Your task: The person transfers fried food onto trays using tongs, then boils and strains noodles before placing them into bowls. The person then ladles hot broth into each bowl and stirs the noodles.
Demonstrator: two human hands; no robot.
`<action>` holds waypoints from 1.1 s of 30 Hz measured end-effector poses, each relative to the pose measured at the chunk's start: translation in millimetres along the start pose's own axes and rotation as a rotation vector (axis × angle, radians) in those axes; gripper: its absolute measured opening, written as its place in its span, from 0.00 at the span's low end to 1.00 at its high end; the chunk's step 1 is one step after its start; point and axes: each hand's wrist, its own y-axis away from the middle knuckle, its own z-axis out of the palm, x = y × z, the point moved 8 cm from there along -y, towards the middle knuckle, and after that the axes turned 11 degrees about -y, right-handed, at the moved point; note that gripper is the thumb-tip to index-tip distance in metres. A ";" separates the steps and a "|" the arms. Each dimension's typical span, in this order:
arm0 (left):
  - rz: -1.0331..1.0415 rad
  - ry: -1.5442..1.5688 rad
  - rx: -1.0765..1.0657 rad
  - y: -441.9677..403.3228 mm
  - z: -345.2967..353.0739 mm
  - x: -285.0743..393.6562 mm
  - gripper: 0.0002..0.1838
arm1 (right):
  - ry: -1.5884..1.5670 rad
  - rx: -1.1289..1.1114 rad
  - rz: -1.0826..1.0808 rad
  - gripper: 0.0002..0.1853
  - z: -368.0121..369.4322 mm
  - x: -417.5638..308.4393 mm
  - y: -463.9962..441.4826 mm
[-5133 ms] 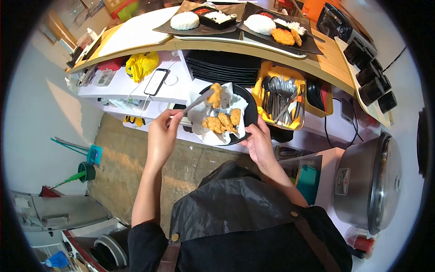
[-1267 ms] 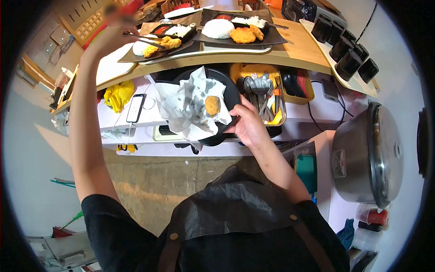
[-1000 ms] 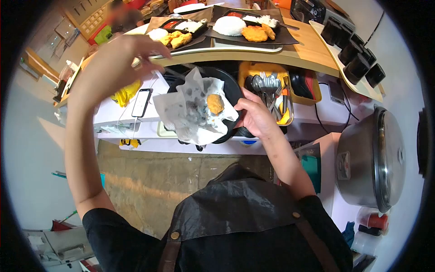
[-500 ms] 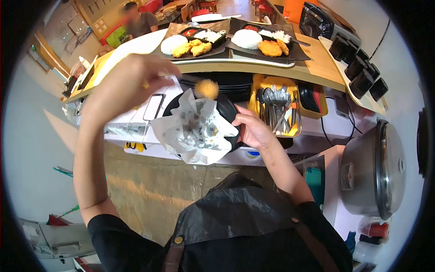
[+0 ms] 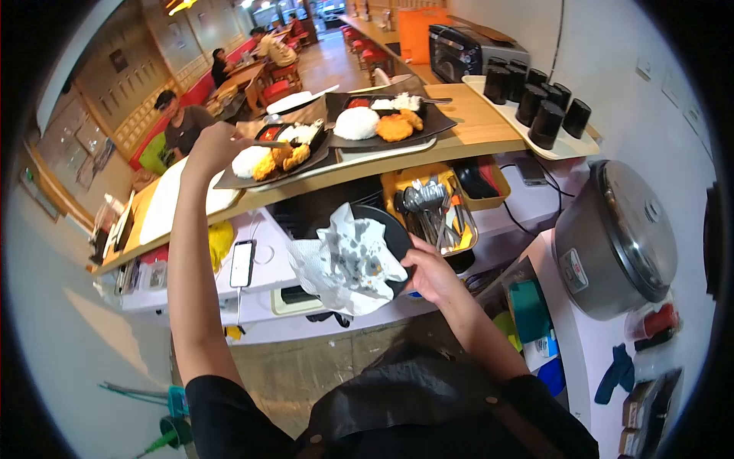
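My left hand (image 5: 216, 147) is closed around slim tongs (image 5: 269, 144), their tips at the fried pieces (image 5: 281, 160) on the left black plate (image 5: 229, 183). Beside those pieces are a mound of rice (image 5: 249, 162) and a small black dish with red sauce and a pale salad. My right hand (image 5: 433, 269) grips the rim of a black bowl (image 5: 392, 232), thumb on top. Oil-spotted paper (image 5: 348, 264) lines it, with only crumbs visible inside. A second black plate (image 5: 432, 135) holds rice (image 5: 356, 123) and browner fried pieces (image 5: 394, 128).
Under the wooden counter (image 5: 478, 132) sits a yellow cutlery bin (image 5: 391, 182). A phone (image 5: 242, 263) lies on the white shelf. To the right are a tray of black cups (image 5: 546, 125), a toaster oven (image 5: 465, 55) and a large cooker (image 5: 604, 245). Several people sit beyond the counter.
My left hand has carried a fried piece from above the bowl to the left plate. The bowl stays in my right hand. My view has tilted up and turned.
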 end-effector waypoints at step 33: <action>1.219 1.216 -0.399 126.6 47.0 172.5 0.26 | 0.200 1.235 -1.292 0.32 55.8 -58.7 182.6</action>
